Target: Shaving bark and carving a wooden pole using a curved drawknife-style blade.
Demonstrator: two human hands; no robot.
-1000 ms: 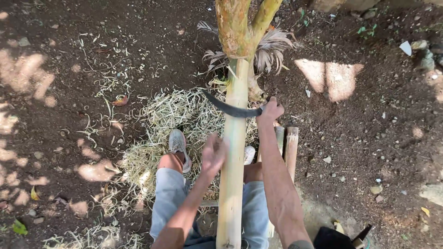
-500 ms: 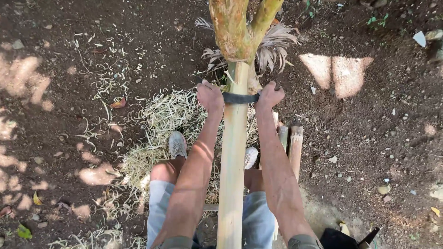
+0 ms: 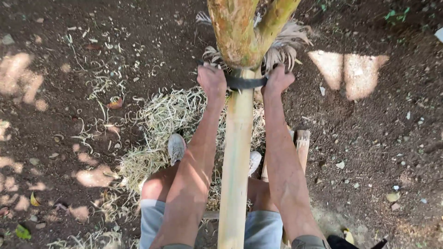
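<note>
Currently: left hand [image 3: 212, 81] and right hand [image 3: 277, 79] both clenched on the blade [image 3: 244, 83] ends | blade across pole [image 3: 236, 157], at the bark line, above the shavings [image 3: 161, 124] | advice: pull evenly, blade shallow, knees clear.

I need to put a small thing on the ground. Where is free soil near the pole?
Bare soil lies right of the pole, beyond the wooden stake, and far left past the shavings pile. Crowded: under both hands on the curved blade, and around the shoes.
</note>
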